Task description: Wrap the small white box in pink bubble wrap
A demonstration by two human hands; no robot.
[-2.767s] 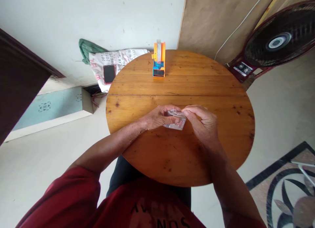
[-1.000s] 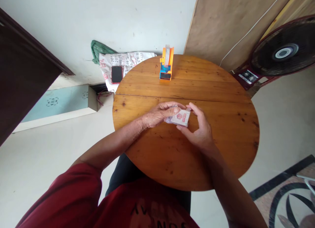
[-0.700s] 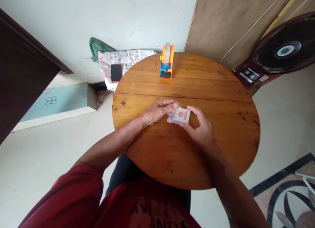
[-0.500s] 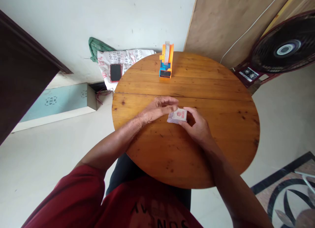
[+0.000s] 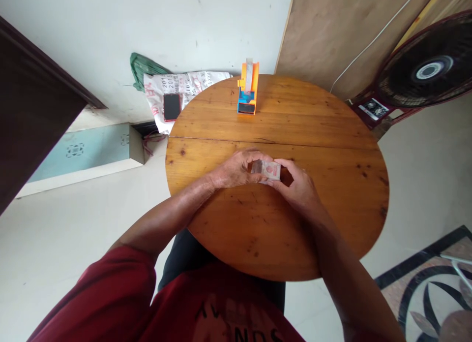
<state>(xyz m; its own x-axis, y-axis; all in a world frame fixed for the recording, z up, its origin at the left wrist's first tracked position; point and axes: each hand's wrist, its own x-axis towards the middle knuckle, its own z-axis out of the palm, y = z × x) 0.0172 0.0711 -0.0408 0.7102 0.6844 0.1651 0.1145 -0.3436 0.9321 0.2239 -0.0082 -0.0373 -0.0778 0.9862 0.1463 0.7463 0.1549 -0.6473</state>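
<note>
A small white box with a red print is between my two hands, just over the middle of the round wooden table. Its left part looks darker and clear, like a plastic wrap or case. My right hand grips the right end between thumb and fingers. From the left, my left hand has its thumb along the near edge and its fingers along the far edge of the same box. What is inside the box cannot be seen.
On the table's far side stands an orange and blue tape dispenser. A black phone lies on a white printed sack beyond the left edge. At the right is a large fan; a pale blue box is on the floor.
My left hand has closed onto the left part of the box, where before its fingers hovered above it. The right hand keeps its grip.
</note>
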